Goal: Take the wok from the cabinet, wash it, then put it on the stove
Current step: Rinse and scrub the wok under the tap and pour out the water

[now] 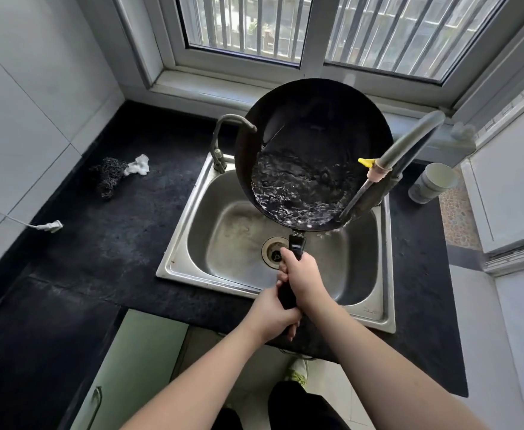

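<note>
overhead, tilted wok (313, 144) with pooled water (297, 193) above sink (192, 231), both hands' fingers (282, 308) around its handle (288, 290)

No text can be read; the sink (369, 311) rim mark is blurred.

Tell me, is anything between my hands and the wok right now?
No. Both the left hand and right hand already grip the handle of the wok, held tilted over the sink.

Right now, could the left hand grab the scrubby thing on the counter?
Probably not at once: the left hand grips the wok handle. The steel-wool scrubber lies unobstructed on the counter, far left.
</note>
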Tool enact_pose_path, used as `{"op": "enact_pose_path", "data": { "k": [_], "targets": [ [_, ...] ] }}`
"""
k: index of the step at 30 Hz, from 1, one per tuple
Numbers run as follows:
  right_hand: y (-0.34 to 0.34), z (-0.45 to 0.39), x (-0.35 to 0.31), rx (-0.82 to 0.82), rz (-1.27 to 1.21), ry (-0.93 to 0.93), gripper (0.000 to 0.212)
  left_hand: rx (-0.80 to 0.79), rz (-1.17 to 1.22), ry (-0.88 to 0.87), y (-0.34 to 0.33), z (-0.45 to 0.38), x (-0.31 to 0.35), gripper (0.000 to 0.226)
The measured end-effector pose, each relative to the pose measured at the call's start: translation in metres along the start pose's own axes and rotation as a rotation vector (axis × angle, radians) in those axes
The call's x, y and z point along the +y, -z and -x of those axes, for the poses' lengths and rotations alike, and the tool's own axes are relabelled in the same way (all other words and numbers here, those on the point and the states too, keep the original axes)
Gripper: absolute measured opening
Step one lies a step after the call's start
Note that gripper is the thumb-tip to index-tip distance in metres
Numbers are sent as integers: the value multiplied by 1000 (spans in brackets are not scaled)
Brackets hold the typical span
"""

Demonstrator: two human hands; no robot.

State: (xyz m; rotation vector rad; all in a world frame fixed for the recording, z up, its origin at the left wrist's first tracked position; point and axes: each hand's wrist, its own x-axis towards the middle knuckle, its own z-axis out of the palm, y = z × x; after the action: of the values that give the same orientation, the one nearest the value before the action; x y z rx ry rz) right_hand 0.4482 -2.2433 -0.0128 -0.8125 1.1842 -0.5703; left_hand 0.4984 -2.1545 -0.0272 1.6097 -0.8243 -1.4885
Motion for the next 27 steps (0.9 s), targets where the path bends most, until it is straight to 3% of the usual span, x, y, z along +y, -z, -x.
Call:
{"op": "enact_pose_path", "data": {
  "k": [16,27],
  "targets": [
    [-33,40,32,14,-26,-130,29,-9,50,89,20,55,-20,12],
    [-52,78,50,123,-73,-223,30,-95,292,197,34,101,-24,9]
  ]
}}
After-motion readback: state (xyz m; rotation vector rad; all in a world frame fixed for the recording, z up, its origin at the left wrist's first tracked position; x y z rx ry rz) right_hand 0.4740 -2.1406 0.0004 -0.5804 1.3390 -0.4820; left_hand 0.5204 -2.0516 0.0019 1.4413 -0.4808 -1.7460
